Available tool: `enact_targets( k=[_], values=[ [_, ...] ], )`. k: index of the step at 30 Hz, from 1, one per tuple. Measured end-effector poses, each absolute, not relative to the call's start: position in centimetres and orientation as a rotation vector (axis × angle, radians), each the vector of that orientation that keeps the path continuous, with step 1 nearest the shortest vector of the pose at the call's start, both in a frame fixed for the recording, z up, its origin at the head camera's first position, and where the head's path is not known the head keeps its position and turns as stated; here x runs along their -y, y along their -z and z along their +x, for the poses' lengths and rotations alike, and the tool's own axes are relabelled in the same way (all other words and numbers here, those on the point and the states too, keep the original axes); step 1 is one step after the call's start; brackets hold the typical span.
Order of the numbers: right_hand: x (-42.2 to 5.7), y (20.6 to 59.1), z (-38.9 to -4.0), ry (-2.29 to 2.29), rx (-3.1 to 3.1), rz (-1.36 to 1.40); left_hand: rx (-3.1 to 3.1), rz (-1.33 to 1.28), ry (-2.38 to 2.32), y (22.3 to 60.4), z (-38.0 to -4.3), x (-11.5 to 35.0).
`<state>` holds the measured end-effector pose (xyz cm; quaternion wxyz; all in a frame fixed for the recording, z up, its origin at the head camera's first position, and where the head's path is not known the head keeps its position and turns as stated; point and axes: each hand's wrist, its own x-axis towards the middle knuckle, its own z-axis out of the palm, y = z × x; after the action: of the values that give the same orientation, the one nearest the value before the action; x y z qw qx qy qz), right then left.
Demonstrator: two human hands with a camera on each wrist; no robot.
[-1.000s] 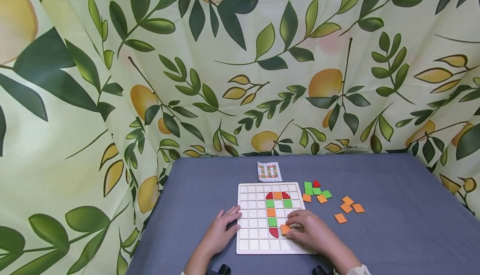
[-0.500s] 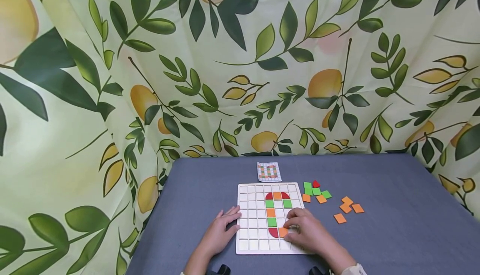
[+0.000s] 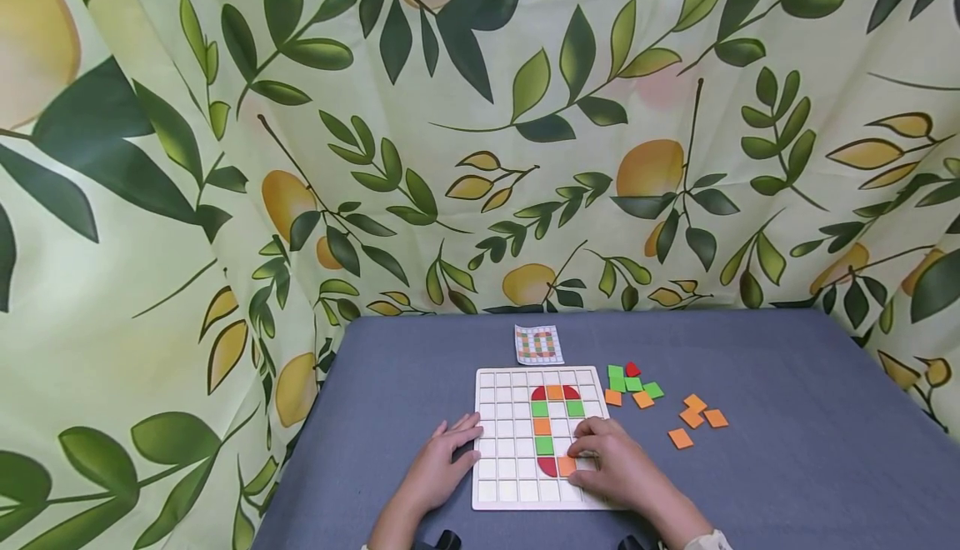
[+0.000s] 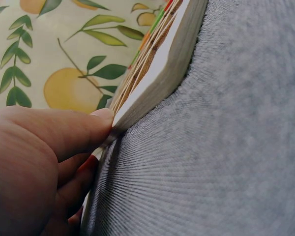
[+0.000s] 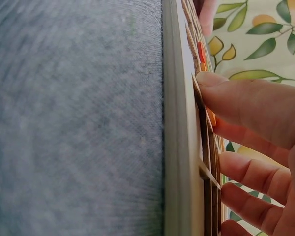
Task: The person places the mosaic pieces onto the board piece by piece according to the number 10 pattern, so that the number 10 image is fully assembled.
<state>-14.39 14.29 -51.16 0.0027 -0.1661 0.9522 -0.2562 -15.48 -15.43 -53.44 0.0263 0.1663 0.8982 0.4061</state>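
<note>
A white grid board [image 3: 497, 492] lies on the table, with red quarter-round, orange and green square tiles forming an arch-like outline in its cells. My right hand [image 3: 618, 462] is over the board's lower right, thumb and forefinger pinching an orange square tile [image 3: 567, 467] beside the lower red tile [image 3: 547, 467]. In the right wrist view the thumb [image 5: 246, 101] lies low against the grid, other fingers spread along it. With fingers extended, my left hand [image 3: 442, 462] rests at the board's left edge; in the left wrist view its thumb [image 4: 78, 128] touches the board's rim.
Behind the board lies a small printed pattern card [image 3: 538, 345]. Loose green tiles [image 3: 633, 382], a red tile [image 3: 633, 368] and several orange tiles [image 3: 681, 437] are scattered to the right on the grey tablecloth [image 3: 787, 483]. A leaf-patterned curtain [image 3: 480, 158] closes off the back and sides.
My right hand has moved slightly left, bringing the orange tile into the cell beside the lower red one. In the last half second it holds still there. The left hand stays put.
</note>
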Motion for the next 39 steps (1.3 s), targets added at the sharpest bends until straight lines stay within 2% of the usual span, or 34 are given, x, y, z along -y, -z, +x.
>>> enact_targets(
  k=[11,18,27,33,39],
  values=[
    [-15.6,50.6,-15.1,0.941,-2.876,-0.603,-2.763,0.507,-1.259,53.3,-15.5,15.4],
    [-17.7,49.4,-17.4,1.056,-2.888,-0.399,-2.772,0.517,-1.260,53.4,-15.4,15.4],
    [-21.7,49.0,-21.9,0.978,-2.961,-0.197,-2.769,0.506,-1.255,53.4,-15.5,15.4],
    [-23.4,49.3,-23.9,0.886,-2.913,-0.278,-2.774,0.493,-1.241,53.4,-15.6,15.4],
    [-23.3,49.8,-24.3,0.778,-2.883,-0.340,-2.764,0.498,-1.248,53.4,-15.6,15.5]
  ],
)
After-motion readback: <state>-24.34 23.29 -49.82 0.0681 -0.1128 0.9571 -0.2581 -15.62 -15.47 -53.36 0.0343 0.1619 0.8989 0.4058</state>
